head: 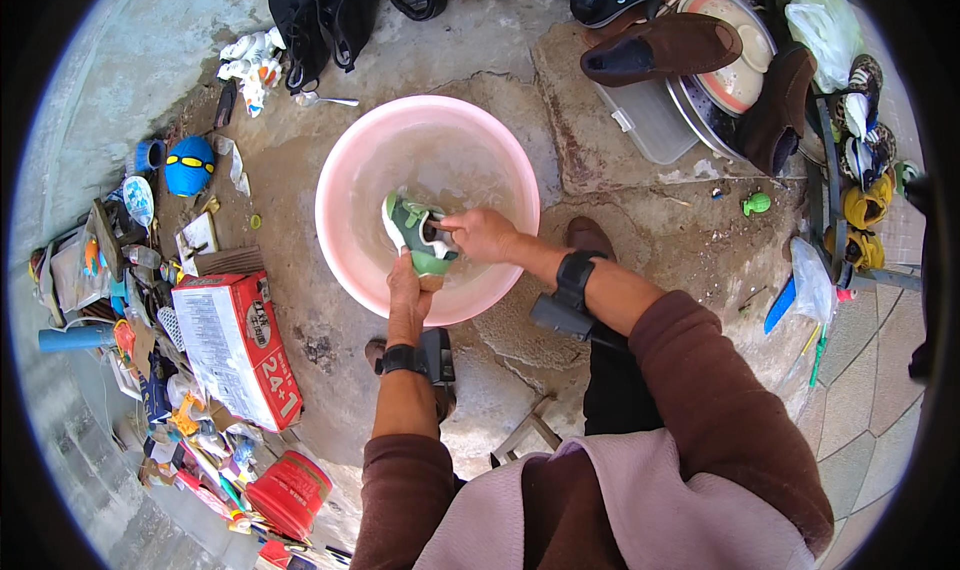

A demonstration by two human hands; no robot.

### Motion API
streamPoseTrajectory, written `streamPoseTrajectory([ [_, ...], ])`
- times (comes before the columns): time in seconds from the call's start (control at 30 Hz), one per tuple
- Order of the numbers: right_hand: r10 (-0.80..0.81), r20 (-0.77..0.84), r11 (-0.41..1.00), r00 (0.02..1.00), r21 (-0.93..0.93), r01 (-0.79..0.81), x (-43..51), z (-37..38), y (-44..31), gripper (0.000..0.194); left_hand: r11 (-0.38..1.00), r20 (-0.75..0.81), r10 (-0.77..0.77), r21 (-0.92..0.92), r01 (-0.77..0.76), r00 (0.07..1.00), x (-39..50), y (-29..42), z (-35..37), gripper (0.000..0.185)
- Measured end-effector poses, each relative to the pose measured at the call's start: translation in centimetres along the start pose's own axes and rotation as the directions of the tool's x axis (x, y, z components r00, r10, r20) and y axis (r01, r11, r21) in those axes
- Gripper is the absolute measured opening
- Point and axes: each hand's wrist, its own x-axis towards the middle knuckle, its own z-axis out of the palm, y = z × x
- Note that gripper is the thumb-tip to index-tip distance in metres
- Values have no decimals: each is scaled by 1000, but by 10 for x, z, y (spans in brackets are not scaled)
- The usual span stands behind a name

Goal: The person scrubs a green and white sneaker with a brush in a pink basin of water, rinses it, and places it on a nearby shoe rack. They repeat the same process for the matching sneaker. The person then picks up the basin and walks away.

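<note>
A green and white sneaker point(417, 229) is held over a pink plastic basin point(335, 258) of cloudy water point(442, 146). Its toe points away from me, and the tan sole shows at the heel. My left hand point(409, 288) grips the heel end from the near side, thumb along the white edge. From the right, my right hand point(484, 235) reaches to the shoe's opening, its fingers curled and one fingertip at the collar. Whether those fingers hold something small is hidden.
A red and white carton point(232, 348) and a red bucket point(289, 495) stand left among clutter. Black shoes point(330, 22) and a spoon point(328, 100) lie beyond the basin. Brown shoes point(660, 50) rest on a clear plastic box point(651, 123) and lids at the far right.
</note>
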Motion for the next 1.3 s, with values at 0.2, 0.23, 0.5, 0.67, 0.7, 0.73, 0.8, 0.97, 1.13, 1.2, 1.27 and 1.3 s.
streamPoseTrajectory([
  [0.2, -31, 295, 995, 955, -79, 57, -45, -22, -14, 25, 992, -7, -114, -47, 113, 993, 6, 5, -14, 41],
  [0.23, -18, 344, 998, 939, -54, 39, -48, -27, -16, 24, 992, -25, -125, -37, 124, 992, 5, 6, -16, 44],
  [0.5, 38, 271, 908, 962, -411, 80, -9, 5, -21, 23, 973, 36, -141, -180, 145, 989, -7, -19, 0, 47],
  [0.67, 75, 257, 912, 964, -408, 38, -13, 0, -23, 20, 978, 2, -105, -180, 104, 994, 0, -11, -6, 41],
  [0.7, 50, 312, 934, 949, -352, 67, -17, -7, -23, 24, 984, -1, -118, -134, 117, 993, 2, -8, -13, 39],
  [0.73, 22, 387, 950, 922, -296, 102, -20, -17, -20, 28, 987, 34, -129, -91, 132, 991, 5, -3, -19, 38],
  [0.8, -8, 485, 969, 875, -214, 127, -26, -34, -15, 32, 992, -21, -91, -85, 89, 996, 9, -6, -26, 40],
  [0.97, -15, 352, 983, 936, -168, 79, -21, -28, -10, 27, 1000, 102, -31, -3, 31, 994, 9, -15, -20, 33],
  [1.13, 71, 187, 926, 980, -378, 5, -11, 2, 7, 33, 983, -41, 152, 110, -147, 988, 5, -4, 9, 30],
  [1.2, 20, 315, 943, 949, -320, 86, -8, 4, 17, 34, 938, -55, 239, 270, -216, 969, 4, 3, 10, 29],
  [1.27, -112, 382, 946, 917, -241, 216, -8, -4, 24, 35, 897, -108, 196, 420, -134, 975, 3, 6, 5, 29],
  [1.3, -209, 381, 934, 900, -194, 299, -11, -13, 27, 36, 863, -85, 230, 478, -163, 970, 3, 4, -1, 29],
])
